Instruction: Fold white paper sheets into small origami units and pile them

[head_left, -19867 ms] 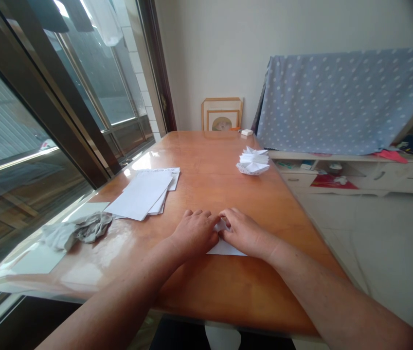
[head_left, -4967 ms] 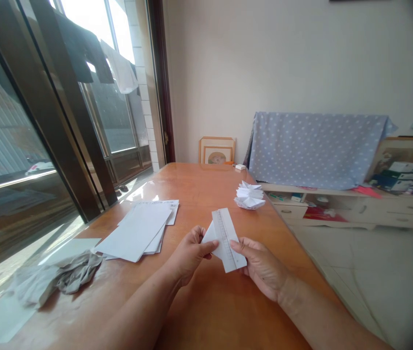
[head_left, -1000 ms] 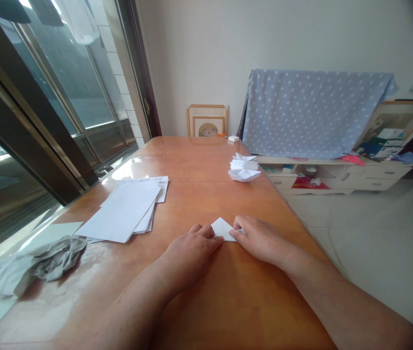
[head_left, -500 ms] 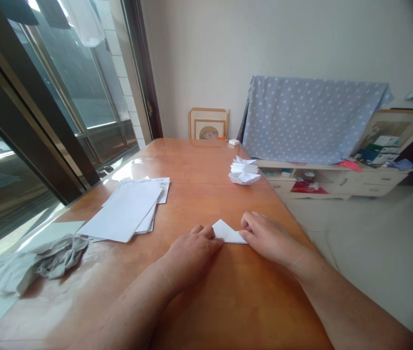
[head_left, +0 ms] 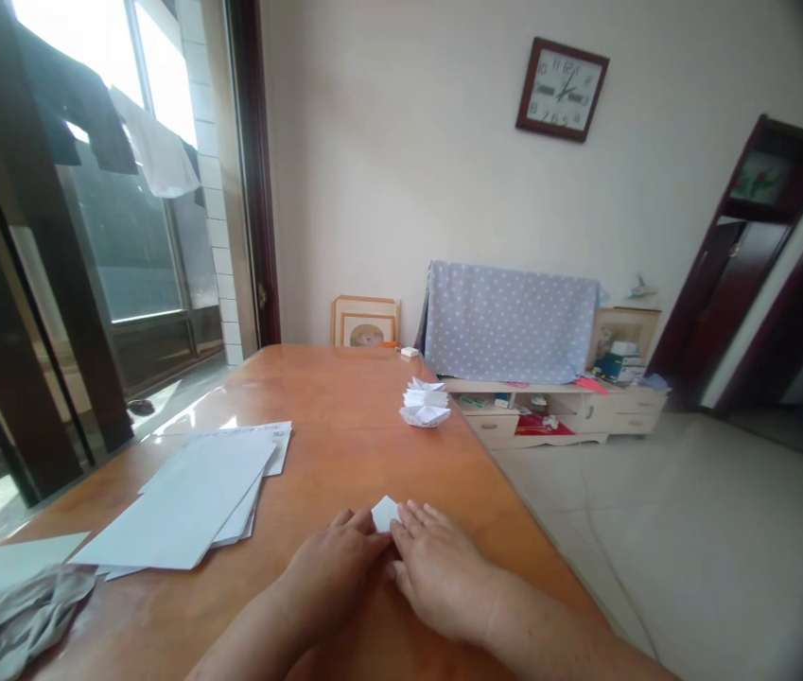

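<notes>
A small piece of folded white paper [head_left: 385,512] lies on the wooden table [head_left: 344,407] in front of me, its pointed top showing between my hands. My left hand [head_left: 340,560] is closed over the paper's left side, fingers bent and thumb along the lower edge. My right hand [head_left: 438,564] lies flat over the right side, fingers stretched forward and touching the paper. Both hands hide most of its lower part.
To the left lie a stack of white paper sheets [head_left: 181,501] and a crumpled grey cloth [head_left: 22,619]. Farther up the table stands a pile of folded white paper pieces [head_left: 425,405]. A small white box [head_left: 410,352] sits at the far edge.
My right hand has moved left over the paper and gone from curled fingers to flat ones, covering more of it. The camera view has tilted up, showing a wall clock.
</notes>
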A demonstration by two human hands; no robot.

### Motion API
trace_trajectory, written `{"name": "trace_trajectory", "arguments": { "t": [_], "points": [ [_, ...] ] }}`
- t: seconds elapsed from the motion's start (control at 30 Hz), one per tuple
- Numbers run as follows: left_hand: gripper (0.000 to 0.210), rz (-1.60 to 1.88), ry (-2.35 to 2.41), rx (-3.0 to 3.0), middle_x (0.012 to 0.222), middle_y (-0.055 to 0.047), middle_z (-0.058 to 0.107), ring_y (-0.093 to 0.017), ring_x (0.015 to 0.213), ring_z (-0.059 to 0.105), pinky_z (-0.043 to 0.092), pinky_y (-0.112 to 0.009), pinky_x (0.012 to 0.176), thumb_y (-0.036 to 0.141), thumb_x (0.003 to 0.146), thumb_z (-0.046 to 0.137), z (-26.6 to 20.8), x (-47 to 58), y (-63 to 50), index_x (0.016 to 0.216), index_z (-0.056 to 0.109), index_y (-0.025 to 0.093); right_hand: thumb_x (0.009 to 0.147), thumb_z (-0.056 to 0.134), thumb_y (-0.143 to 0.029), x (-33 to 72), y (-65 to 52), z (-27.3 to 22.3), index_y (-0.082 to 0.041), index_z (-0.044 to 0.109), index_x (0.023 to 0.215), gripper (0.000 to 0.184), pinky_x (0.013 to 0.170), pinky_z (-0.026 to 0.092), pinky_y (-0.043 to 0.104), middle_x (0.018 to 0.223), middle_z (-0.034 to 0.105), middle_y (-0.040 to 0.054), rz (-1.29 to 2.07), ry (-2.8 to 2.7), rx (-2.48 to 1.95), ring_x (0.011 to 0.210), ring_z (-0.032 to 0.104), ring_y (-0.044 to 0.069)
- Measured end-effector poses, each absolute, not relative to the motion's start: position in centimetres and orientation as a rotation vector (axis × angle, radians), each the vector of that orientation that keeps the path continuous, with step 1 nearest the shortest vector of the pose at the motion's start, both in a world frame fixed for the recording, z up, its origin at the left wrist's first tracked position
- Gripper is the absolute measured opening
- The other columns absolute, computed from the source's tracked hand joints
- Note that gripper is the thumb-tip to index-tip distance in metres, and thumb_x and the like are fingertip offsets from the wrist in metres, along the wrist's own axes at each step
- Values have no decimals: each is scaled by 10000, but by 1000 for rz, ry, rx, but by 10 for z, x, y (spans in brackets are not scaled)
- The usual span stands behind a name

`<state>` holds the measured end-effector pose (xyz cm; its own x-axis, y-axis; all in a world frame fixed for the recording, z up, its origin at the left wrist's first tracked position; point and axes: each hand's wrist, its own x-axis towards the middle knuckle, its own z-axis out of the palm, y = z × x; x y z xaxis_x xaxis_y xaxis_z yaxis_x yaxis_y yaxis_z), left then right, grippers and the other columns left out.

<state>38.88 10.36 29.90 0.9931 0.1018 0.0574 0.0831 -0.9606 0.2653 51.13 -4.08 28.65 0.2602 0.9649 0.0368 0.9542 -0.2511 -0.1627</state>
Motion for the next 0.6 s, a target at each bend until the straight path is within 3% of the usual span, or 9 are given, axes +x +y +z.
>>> {"name": "trace_trajectory", "arguments": {
  "t": [0.2,0.4,0.6],
  "points": [
    [343,97,124,2892,1166,-90,628,-254,1069,576,486,-356,895,234,908,516,298,390,104,1201,670,323,983,370,-545,513,-45,286,-34,445,1481,718,1213,223,495,1543,388,229,192,-1806,-2327,1459,326,343],
    [359,105,172,2931,1210,-89,622,-258,1081,588,474,-362,901,266,911,507,296,388,100,1229,662,324,945,365,-661,525,-57,276,-111,305,1567,832,1229,174,477,1625,241,157,303,-1802,-2308,1505,211,322],
    [351,91,221,3025,1188,-124,642,-282,1101,595,429,-416,931,297,955,447,295,385,93,1235,659,290,926,327,-719,530,-70,276,-113,289,1573,887,1233,127,482,1630,223,153,287,-1797,-2343,1512,183,328]
  ]
}}
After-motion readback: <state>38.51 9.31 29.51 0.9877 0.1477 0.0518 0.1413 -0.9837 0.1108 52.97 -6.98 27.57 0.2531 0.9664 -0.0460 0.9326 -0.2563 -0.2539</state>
